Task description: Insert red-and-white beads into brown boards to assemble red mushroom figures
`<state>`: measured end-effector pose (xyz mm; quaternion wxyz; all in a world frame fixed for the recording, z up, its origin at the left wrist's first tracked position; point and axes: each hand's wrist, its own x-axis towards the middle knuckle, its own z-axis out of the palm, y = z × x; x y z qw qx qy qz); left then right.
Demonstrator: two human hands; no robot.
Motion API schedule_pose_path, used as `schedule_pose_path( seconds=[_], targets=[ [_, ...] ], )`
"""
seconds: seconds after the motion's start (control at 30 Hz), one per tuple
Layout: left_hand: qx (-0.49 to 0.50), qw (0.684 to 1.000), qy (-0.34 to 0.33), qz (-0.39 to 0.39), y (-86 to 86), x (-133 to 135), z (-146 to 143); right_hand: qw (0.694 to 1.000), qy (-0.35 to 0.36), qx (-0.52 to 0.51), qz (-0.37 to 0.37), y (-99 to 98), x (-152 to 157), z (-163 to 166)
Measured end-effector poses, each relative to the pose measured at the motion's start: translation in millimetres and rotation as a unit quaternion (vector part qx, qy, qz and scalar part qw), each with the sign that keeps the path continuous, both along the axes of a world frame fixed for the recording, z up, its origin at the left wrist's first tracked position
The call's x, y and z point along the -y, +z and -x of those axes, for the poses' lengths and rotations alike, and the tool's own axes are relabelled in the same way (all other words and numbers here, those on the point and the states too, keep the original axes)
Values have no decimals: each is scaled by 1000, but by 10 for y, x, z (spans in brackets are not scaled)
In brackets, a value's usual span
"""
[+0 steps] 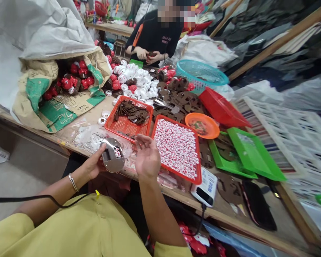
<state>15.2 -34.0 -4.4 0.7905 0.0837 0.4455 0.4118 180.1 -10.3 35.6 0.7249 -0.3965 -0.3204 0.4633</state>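
Observation:
My left hand (93,165) grips a round, shiny metal plate (112,165) by its left edge, above the front of the bench. A cut-out in that metal plate holds a few small white-and-red pieces. To its right, my right hand (148,159) is raised with the palm toward me and the fingers stretched out; nothing shows in it. Just beyond the fingers sits a red-orange basket (109,123) with dark brown flat pieces (132,111). Right of that hand is a red tray (198,175) full of small white-and-red pieces (176,148).
Across the bench a person (156,39) in black handles a small dark item. A sack (53,116) of red-and-brown figures lies at left, white shells (139,80) at centre. An orange plate (214,132), green trays (256,153), a white device (205,185) and a phone (259,205) are at right.

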Motion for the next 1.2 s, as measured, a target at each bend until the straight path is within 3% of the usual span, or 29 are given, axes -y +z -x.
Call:
schedule_pose_path(
  seconds=[0.07,0.13,0.23,0.3,0.37,0.43,0.5,0.57,0.67,0.77,1.0,1.2],
  targets=[
    [38,999,17,2,29,-17,83,996,-13,88,-14,32,19,-253],
    [70,997,37,-3,71,-23,175,967,-53,247,-10,74,11,-593],
    [85,995,51,-5,124,-21,306,867,-139,478,12,129,-44,-1212],
    [80,996,46,-6,139,-19,366,811,-168,558,38,124,-86,-1602],
    [76,996,42,-13,143,-19,389,778,-137,607,90,62,-121,-1881],
    [78,996,37,-19,144,-20,378,748,-44,642,161,-54,-152,-2004],
    [82,996,31,-21,147,-21,347,721,46,657,215,-202,-184,-1988],
    [78,996,29,-20,148,-22,315,709,86,658,237,-343,-221,-1892],
    [69,997,28,-16,137,-18,295,719,86,646,240,-478,-291,-1759],
    [70,997,30,-15,117,-7,320,748,74,612,244,-516,-358,-1752],
    [70,997,27,-14,100,3,390,862,-22,433,263,-529,-346,-1994],
    [67,997,19,-11,97,30,320,954,-25,187,231,-499,-346,-2021]
  ],
)
